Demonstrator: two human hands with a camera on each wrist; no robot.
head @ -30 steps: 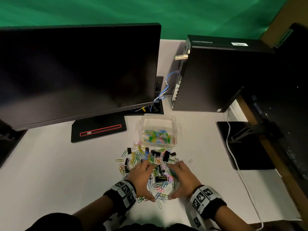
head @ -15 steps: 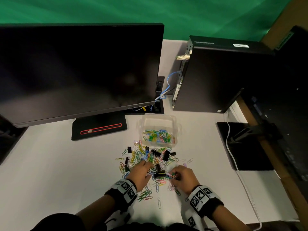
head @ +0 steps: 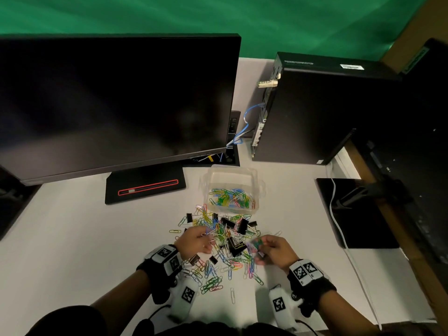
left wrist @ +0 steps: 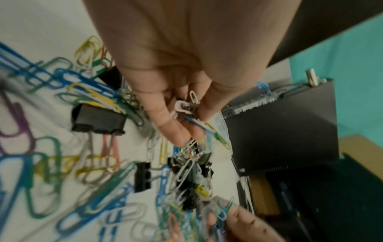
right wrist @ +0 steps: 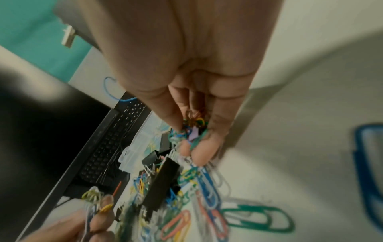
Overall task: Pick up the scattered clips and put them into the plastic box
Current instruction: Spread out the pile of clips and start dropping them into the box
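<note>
Coloured paper clips and black binder clips [head: 225, 241] lie scattered on the white desk in front of a clear plastic box [head: 252, 175] that holds several paper clips. My left hand [head: 197, 241] is lifted over the left side of the pile, its fingers [left wrist: 165, 117] curled round a bunch of paper clips [left wrist: 190, 104]. My right hand [head: 271, 251] is on the right side, pinching a bundle of coloured clips [right wrist: 194, 126] between thumb and fingers [right wrist: 199, 152]. Both hands hover a little above the pile, near side of the box.
A black monitor [head: 116, 100] on its stand [head: 145, 185] rises at the back left. A black computer case [head: 312, 112] stands at the back right, with cables [head: 242, 132] between them. A black pad [head: 351, 214] with a white cable [head: 337, 214] lies to the right.
Both hands lay flat on the pile, scooping inward; they have since closed on clips, drawn apart and risen off the desk. The head view has shifted slightly.
</note>
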